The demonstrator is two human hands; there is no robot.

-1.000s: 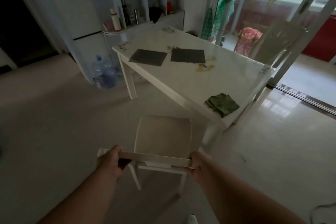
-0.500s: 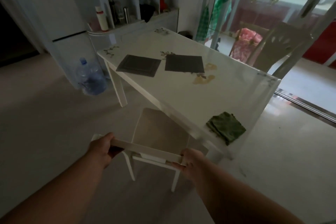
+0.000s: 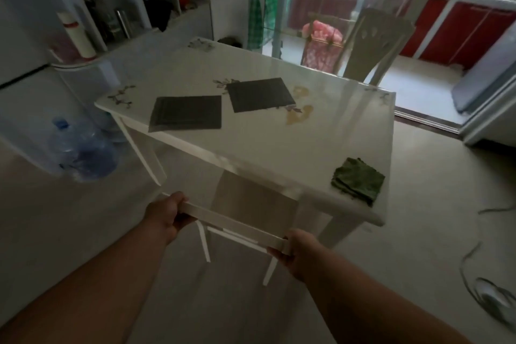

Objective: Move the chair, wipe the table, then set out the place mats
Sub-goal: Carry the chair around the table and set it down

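Note:
A white chair (image 3: pixel 251 201) with a beige seat stands at the near side of the white table (image 3: pixel 321 134), its seat partly under the table's edge. My left hand (image 3: pixel 167 212) grips the left end of the chair's top rail. My right hand (image 3: pixel 296 248) grips the right end. Two dark place mats lie on the table, one at the near left (image 3: pixel 186 117) and one further back (image 3: pixel 259 94). A folded green cloth (image 3: pixel 358 181) rests near the table's right front corner.
A second white chair (image 3: pixel 374 45) stands at the table's far side by the glass sliding door. A blue water bottle (image 3: pixel 81 153) lies on the floor at left, below white shelves. Cables (image 3: pixel 485 285) trail on the floor at right.
The chair has slid forward toward the table, and its seat now sits partly beneath the tabletop. Both hands stayed on the top rail. The view has come closer to the table.

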